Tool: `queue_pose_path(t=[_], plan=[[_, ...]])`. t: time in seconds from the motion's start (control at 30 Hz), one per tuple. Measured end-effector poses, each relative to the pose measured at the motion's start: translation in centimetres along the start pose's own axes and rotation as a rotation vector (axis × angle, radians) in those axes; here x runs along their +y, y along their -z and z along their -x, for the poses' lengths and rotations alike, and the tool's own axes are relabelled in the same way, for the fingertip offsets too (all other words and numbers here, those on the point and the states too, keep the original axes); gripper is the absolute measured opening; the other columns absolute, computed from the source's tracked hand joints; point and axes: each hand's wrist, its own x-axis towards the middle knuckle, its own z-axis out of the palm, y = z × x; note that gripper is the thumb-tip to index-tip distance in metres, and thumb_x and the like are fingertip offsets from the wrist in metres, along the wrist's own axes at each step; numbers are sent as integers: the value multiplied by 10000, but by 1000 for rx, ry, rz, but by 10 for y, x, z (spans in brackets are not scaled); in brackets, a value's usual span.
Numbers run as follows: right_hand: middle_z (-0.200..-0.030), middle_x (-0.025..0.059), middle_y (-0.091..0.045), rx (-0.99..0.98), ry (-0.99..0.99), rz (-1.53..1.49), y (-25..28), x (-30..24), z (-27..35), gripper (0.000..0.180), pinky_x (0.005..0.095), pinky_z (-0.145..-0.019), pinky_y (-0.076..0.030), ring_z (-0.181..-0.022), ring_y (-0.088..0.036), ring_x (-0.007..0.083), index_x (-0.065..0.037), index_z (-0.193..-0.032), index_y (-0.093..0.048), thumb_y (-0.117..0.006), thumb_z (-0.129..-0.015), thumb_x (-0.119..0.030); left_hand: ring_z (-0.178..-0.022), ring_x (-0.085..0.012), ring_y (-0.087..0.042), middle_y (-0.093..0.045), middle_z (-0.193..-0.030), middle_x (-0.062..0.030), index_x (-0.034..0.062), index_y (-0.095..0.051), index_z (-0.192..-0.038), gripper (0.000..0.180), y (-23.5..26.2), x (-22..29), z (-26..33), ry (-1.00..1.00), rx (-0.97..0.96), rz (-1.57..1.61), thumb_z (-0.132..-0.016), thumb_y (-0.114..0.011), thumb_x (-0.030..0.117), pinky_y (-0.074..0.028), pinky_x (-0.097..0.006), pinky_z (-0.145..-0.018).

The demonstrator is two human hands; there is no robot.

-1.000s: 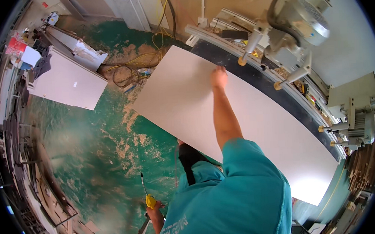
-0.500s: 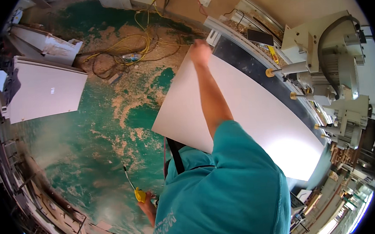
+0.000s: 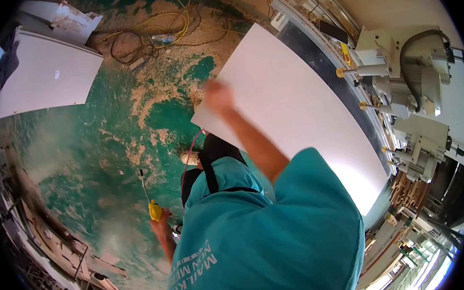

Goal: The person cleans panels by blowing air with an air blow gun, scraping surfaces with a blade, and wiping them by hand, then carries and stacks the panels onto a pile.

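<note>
My left hand (image 3: 163, 219) hangs low at my left side, closed around a yellow air blow gun (image 3: 155, 210) with a long thin nozzle and dark tip. A large white panel (image 3: 293, 109) lies in front of me and to the right, on the dark bed of a machine. My right arm stretches over the panel, and my right hand (image 3: 218, 95), smeared by motion, is at the panel's left edge. Whether it touches the panel, and how its fingers are held, does not show. A pink hose (image 3: 191, 150) runs down beside my leg.
Beyond the panel stands the machine with motors (image 3: 411, 81) and a metal rail; a dark phone (image 3: 333, 31) and a yellow cutter (image 3: 345, 54) lie there. Yellow cable (image 3: 184, 23) and sawdust (image 3: 144, 105) cover the green floor. Another white panel (image 3: 47, 71) stands at left.
My right hand has swept back toward me and left, from the panel's far corner to its left edge. My left hand, with the air blow gun, has shifted slightly left and up in view.
</note>
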Motion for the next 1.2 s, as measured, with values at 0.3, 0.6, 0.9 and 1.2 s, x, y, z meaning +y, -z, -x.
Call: queue_pose_path(t=[0.3,0.6,0.9,1.2], plan=[[-848,108,-620,-159,-197,72,-9,-26,117,135,437,-614,-512,-803,-636,277,-102,-938,-643,-553,-860,-167,-673,-161,-610,-639,-730,-59,-11,-644,-872,260,64,-112,40,13,0,12,-772,-725,214,-478,-289,-649],[-874,64,-616,-157,639,213,39,-21,91,128,437,-722,-509,-901,-612,298,-115,-848,-647,-547,-785,-67,-672,-161,-619,-639,-754,-64,-26,-641,-884,271,39,-242,169,57,141,229,-782,-735,207,-493,-298,-639],[-897,66,-672,-454,1078,203,74,78,171,206,443,-686,-515,-929,-635,301,-165,-909,-680,-587,-749,-74,-668,-159,-614,-642,-736,-54,-8,-653,-865,276,-117,-367,329,98,246,300,-792,-709,252,-478,-298,-649],[-799,27,-600,-463,1130,127,206,330,466,153,391,-658,-517,-814,-617,246,-151,-820,-672,-618,-695,-82,-672,-138,-597,-632,-727,-42,-2,-656,-839,247,-196,-443,469,29,28,186,-799,-707,235,-464,-283,-646]])
